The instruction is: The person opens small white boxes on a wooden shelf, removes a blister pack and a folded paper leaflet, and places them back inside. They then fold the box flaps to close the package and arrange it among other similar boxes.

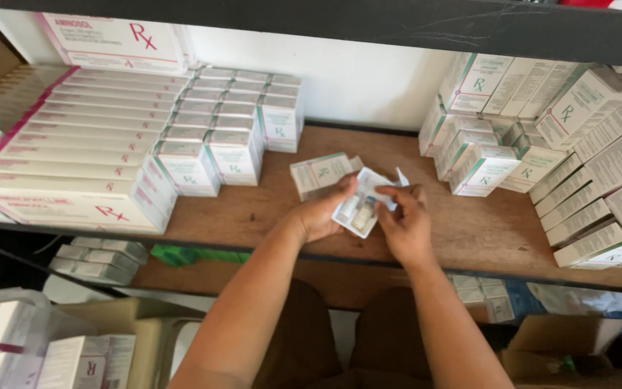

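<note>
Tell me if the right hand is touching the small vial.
Cannot tell. In the head view the right hand grips the white wrapper around the vial, with the fingertips right beside it, but no contact or gap shows plainly.

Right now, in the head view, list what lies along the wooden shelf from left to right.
Long pink-striped cartons → small green-edged boxes → lone box → left hand → vial packet → right hand → heaped white boxes.

Bare wooden shelf (368, 155) mid-gap passable; box stacks left (88, 144), right (541, 137) block sides.
</note>
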